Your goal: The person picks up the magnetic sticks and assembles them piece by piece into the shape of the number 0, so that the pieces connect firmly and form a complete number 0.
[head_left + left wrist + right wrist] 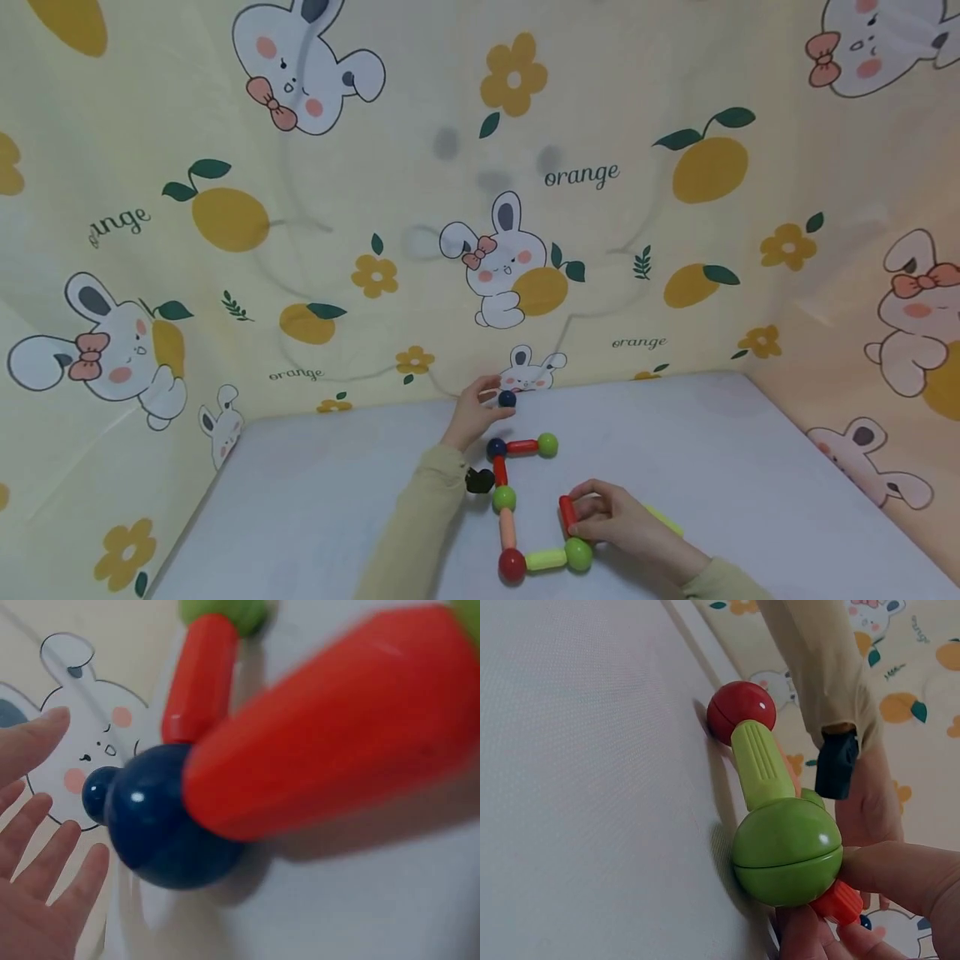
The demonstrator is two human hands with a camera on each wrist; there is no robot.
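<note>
My left hand (474, 414) reaches to the table's far side, its fingers spread about a loose dark blue ball (507, 399). In the left wrist view a gap shows between fingers and ball (96, 795). My right hand (618, 521) pinches a red rod (567, 515) at the near green ball (578, 554); the right wrist view shows the thumb by this green ball (787, 851). A yellow-green rod (546, 560) links it to a red ball (512, 565). From there a peach rod (507, 530), green ball (504, 498) and red rod (500, 472) lead to another blue ball (497, 448).
Another red rod (522, 447) runs from the far blue ball to a green ball (548, 445). A yellow-green piece (664, 520) lies partly hidden behind my right hand. Patterned cloth (420, 208) rises around the white table (300, 500).
</note>
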